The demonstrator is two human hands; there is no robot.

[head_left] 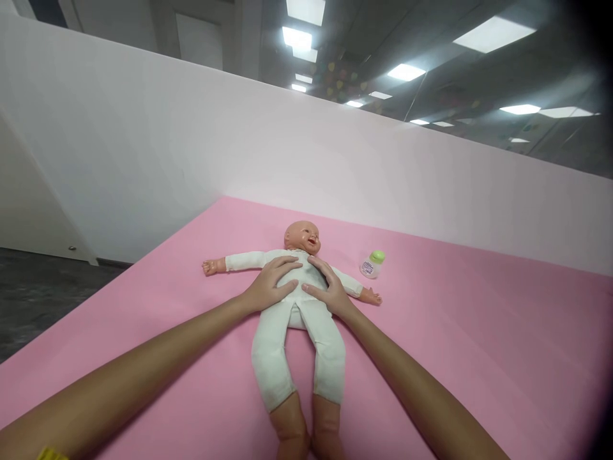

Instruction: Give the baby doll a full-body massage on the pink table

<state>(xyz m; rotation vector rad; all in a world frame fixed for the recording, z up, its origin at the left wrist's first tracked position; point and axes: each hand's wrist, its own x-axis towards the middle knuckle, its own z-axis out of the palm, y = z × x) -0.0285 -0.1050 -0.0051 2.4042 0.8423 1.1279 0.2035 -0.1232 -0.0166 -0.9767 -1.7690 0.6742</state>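
Resting flat on doll [299, 319]: both hands

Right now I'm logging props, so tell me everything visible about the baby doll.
The baby doll lies face up on the pink mat, arms spread, legs toward the camera. It wears a white suit; head, hands and feet look like bare plastic. The left hand and right hand rest flat on its chest.

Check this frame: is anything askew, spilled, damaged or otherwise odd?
Only one thing stands out: the small bottle with a green cap leans tilted on the pink mat, beside the doll's arm. Nothing spilled shows. The doll lies flat on its back, left hand and right hand on its chest.
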